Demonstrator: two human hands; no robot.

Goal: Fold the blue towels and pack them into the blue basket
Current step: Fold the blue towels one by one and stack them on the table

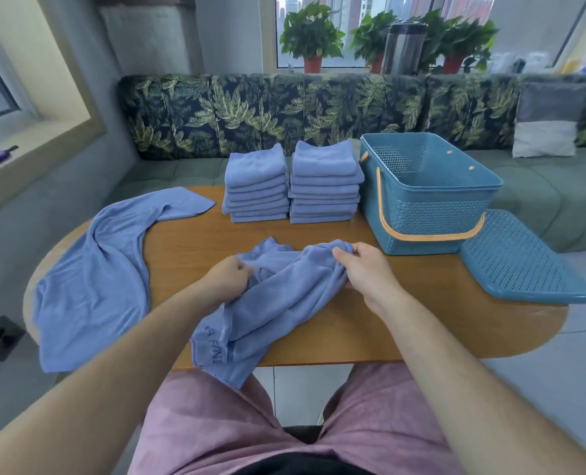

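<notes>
Left hand [231, 274] and right hand [360, 265] each pinch the crumpled blue cloth towel [278, 296] at centre frame; its corner overhangs the near edge of the wooden desk [353, 323], so a slack grip could drop it

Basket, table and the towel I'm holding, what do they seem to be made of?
Basket: looks like moulded plastic, matte blue, with a woven pattern and punched holes; its handle seems to be orange plastic too. Table: wood or wood-look laminate, smooth with a slight sheen and faint grain. Towel: soft cloth, probably microfibre or terry, limp and creased.
</notes>
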